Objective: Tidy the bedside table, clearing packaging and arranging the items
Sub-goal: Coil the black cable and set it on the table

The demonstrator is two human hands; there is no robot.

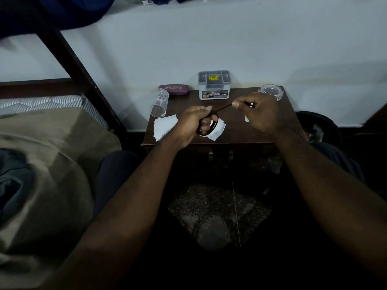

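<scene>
Maroon spectacle case (173,89) at the back of the surface (234,130), the left hand (192,122) grips the spectacles (213,124) by a rim just above it while the right hand (261,114) pinches the outstretched temple, which is best folded gently at the hinge, never forced.

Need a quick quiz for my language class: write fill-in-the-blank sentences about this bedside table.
1. The left hand and right hand hold a pair of black ____.
2. The drinking glass lies on its ____.
3. The ashtray sits at the table's back ____ corner.
Missing words: glasses; side; right.
</scene>
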